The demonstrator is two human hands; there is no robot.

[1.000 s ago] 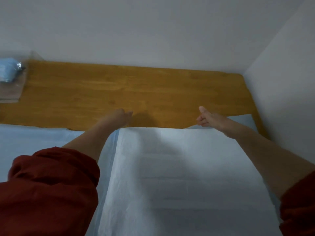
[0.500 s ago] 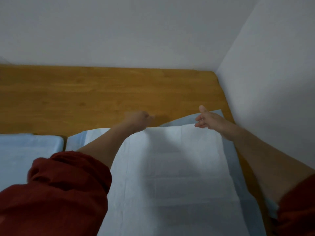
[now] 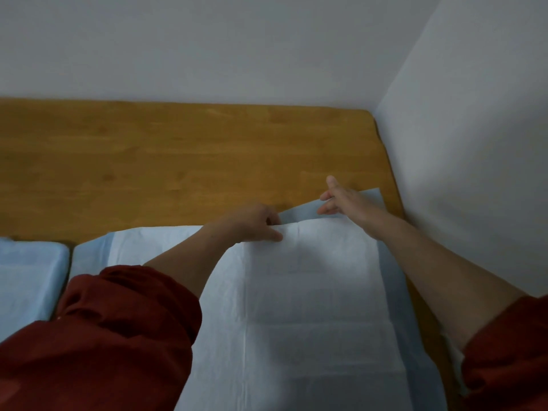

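Left hand [image 3: 252,222]: pinching far edge of white underpad [image 3: 311,292]. Right hand [image 3: 344,200]: fingers straight over blue corner [image 3: 302,213], gripping nothing. Risk: one-sided tug, corner creased, pad skewed.

The setting was a plain indoor room; its exact type could not be determined. A wooden surface [image 3: 178,161] sat in a corner formed by two bare white walls [image 3: 474,129]. A white pad [image 3: 311,292] and a blue pad [image 3: 26,280] lay side by side at its near edge.
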